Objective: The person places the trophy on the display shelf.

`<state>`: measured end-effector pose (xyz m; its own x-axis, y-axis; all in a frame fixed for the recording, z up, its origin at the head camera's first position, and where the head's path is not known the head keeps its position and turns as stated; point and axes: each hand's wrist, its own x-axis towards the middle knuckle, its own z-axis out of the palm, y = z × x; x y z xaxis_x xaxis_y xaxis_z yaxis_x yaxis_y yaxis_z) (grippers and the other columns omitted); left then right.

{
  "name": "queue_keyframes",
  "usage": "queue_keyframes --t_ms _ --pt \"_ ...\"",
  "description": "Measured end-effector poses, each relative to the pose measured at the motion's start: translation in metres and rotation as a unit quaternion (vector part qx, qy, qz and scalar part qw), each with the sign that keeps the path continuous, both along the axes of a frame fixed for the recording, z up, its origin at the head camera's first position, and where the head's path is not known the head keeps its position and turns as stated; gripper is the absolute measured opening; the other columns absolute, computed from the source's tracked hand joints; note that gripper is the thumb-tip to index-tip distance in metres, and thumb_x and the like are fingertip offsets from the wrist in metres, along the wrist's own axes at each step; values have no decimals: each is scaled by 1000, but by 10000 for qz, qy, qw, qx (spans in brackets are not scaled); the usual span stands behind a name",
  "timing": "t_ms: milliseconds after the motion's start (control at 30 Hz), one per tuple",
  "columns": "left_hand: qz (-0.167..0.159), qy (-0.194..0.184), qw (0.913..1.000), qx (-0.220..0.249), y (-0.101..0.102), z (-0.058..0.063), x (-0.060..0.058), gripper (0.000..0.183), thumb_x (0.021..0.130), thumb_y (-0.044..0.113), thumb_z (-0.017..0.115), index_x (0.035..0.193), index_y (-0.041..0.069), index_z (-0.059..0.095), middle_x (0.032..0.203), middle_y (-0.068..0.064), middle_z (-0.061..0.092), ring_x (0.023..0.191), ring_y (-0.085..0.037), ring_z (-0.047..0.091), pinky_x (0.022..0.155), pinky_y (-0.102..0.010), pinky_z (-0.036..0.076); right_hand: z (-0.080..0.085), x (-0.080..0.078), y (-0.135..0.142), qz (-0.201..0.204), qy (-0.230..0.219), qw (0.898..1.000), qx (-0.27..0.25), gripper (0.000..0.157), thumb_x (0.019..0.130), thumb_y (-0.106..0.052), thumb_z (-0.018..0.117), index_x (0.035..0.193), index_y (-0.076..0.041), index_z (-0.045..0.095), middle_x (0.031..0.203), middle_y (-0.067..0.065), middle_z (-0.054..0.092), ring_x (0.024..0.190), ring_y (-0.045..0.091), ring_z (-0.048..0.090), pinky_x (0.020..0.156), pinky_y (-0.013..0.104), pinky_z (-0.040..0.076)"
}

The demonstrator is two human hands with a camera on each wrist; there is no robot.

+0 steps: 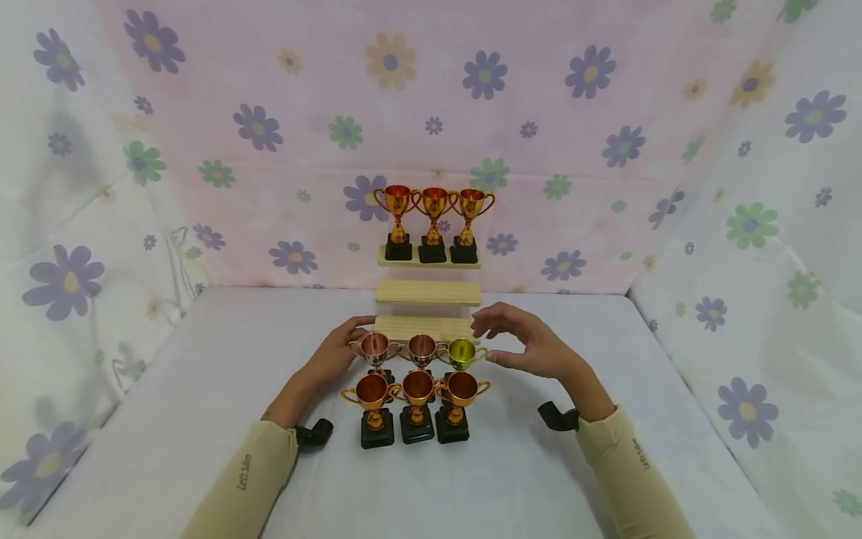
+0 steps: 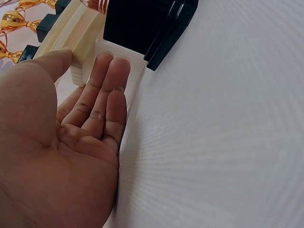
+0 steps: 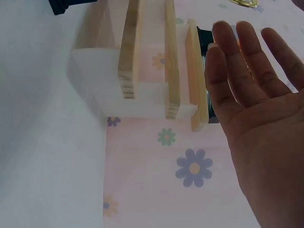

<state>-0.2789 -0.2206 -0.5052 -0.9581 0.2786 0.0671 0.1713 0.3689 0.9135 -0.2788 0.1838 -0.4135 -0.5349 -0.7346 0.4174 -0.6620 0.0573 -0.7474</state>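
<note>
A stepped wooden display shelf (image 1: 428,292) stands mid-table with three gold trophy cups (image 1: 434,202) on its top step. My left hand (image 1: 337,350) is at the shelf's left end, palm visible in the left wrist view, its thumb against the wood (image 2: 80,33) and its fingers loosely extended, holding nothing. Off the shelf's right end, my right hand (image 1: 532,344) hovers with fingers spread and relaxed, nothing in it. Before the shelf, two copper-coloured cups (image 1: 422,350) and a yellow-gold cup (image 1: 462,353) form a row, partly hidden by three orange-gold cups (image 1: 417,389) nearer me.
Each cup sits on a black square base (image 1: 377,430). A white tablecloth (image 1: 512,479) covers the table. Flower-patterned cloth (image 1: 303,224) hangs behind the shelf and along both sides. Black wrist-camera mounts (image 1: 315,433) stick out from both sleeves.
</note>
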Motion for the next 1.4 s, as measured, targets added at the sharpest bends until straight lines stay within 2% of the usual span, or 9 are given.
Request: queue_keyframes --t_ms 133,200,367,467,633,767,900,1167,1400 --pt "-24 7 10000 2 -1 0 0 67 92 -9 49 158 4 44 123 -19 73 113 -26 68 103 -43 42 -5 -1 -4 196 -185 9996 124 59 91 3 76 146 -7 56 132 17 63 118 34 64 101 51 53" --pt "-79 32 10000 47 -2 0 1 67 92 -10 48 158 3 44 124 -21 72 111 -26 68 100 -42 43 -7 -1 -6 253 -184 9994 145 60 91 3 76 146 -7 56 133 16 63 119 31 64 101 53 53" --pt "-149 98 9997 149 -5 1 1 68 91 -12 48 158 1 42 124 -23 71 106 -23 66 90 -35 44 -12 0 -13 304 -169 9990 282 61 91 3 78 147 -6 55 139 17 62 121 26 64 103 48 53" --pt "-171 119 9996 173 -5 1 1 69 91 -12 49 158 0 42 123 -23 71 105 -21 67 90 -34 45 -13 1 -16 220 -240 9985 439 60 91 -1 79 146 -2 55 142 17 62 122 23 64 105 44 52" --pt "-100 56 9999 102 -3 0 0 69 91 -11 49 158 2 43 124 -21 72 108 -24 68 97 -39 44 -16 4 -20 64 -341 9982 497 59 91 -3 81 144 4 56 140 9 63 121 21 64 106 40 51" --pt "-71 -43 9999 89 -1 0 0 65 95 -7 49 158 6 44 129 -20 71 117 -29 68 107 -47 40 -22 3 -22 57 -299 9986 443 56 92 -1 80 142 4 57 138 10 64 118 22 66 106 41 52" --pt "-95 -14 9999 108 -1 -1 -1 63 96 -6 48 159 5 43 130 -21 71 118 -30 68 106 -48 41 -22 3 -25 -14 -361 9981 493 54 93 -2 79 142 4 58 136 9 65 118 23 67 108 43 51" --pt "-86 -10 9999 125 -1 -1 0 64 96 -7 49 158 5 44 128 -21 71 114 -27 68 101 -40 41 -22 3 -25 -45 -418 9977 536 51 93 -3 79 140 2 59 134 7 66 119 22 67 108 41 51" --pt "-93 28 9999 87 -1 0 -1 65 95 -8 47 159 4 43 130 -22 70 120 -32 67 106 -47 42 -21 2 -23 -47 -436 9976 544 49 94 -4 79 140 -7 62 131 5 66 118 21 67 108 39 51"
